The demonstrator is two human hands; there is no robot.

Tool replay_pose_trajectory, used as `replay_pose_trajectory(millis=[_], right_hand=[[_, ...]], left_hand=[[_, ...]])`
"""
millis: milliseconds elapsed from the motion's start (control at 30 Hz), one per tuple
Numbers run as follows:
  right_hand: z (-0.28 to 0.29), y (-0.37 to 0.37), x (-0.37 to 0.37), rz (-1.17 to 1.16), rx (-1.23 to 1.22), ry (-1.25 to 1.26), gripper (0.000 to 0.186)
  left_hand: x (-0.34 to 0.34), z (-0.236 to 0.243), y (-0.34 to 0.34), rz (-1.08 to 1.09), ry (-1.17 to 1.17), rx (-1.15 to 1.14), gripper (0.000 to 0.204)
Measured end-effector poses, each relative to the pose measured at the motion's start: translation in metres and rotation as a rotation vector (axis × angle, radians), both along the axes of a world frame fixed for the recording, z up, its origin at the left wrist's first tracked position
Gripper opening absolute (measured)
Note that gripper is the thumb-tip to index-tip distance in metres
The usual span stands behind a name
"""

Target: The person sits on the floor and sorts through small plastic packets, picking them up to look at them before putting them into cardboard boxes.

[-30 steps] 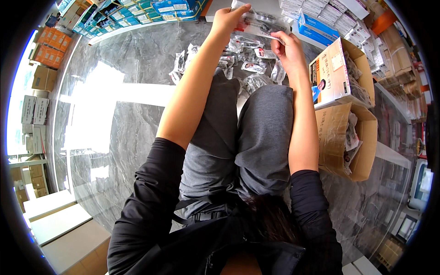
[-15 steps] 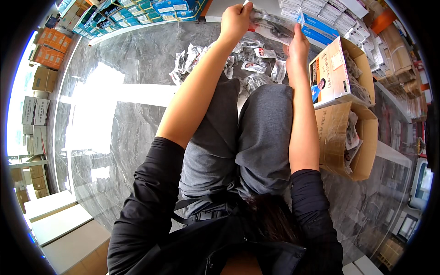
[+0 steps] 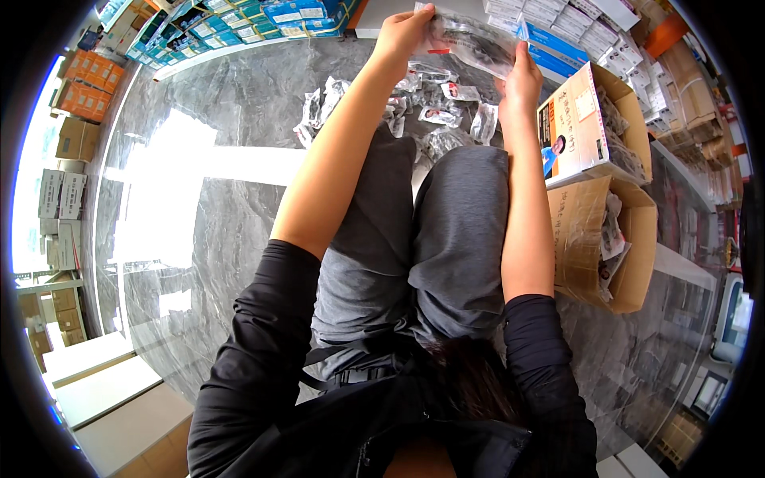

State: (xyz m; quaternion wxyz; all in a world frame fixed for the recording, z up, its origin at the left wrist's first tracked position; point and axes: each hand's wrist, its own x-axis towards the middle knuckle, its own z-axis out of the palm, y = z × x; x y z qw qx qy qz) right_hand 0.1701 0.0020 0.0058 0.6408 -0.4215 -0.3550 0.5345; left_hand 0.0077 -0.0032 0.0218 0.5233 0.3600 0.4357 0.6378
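Observation:
A clear plastic package [image 3: 470, 41] with a dark item inside and a small red mark is stretched between my two hands at the top centre. My left hand [image 3: 402, 37] pinches its left end, and my right hand [image 3: 519, 83] grips its right end, fingers closed. Beyond my knees, many small bagged items [image 3: 442, 117] lie loosely on the grey marble floor [image 3: 215, 95]. To the right of my right forearm stand two open cardboard boxes: a printed one [image 3: 575, 127] and a plain brown one [image 3: 582, 239], both holding bagged items.
Stacked blue boxes [image 3: 299, 12] line the top edge, with white cartons and a long blue box [image 3: 551, 52] at upper right. Orange [image 3: 88, 80] and brown boxes stand along the left by a bright window. White boxes [image 3: 96, 382] sit at lower left, more cartons [image 3: 705, 119] at far right.
My right hand has moved a little right and turned more upright, still on the package. The package now slants between both hands. My left hand shifted slightly right, then back.

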Motion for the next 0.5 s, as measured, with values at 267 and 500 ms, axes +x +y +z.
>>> replay_pose_trajectory(millis=[267, 500], right_hand=[[-0.001, -0.001, 0.008, 0.125, -0.054, -0.081, 0.032], [-0.001, 0.000, 0.009, 0.241, -0.049, -0.031, 0.027]], left_hand=[[-0.004, -0.001, -0.006, 0.070, 0.277, 0.014, 0.024], [-0.022, -0.026, 0.016, 0.039, 0.223, 0.063, 0.024]])
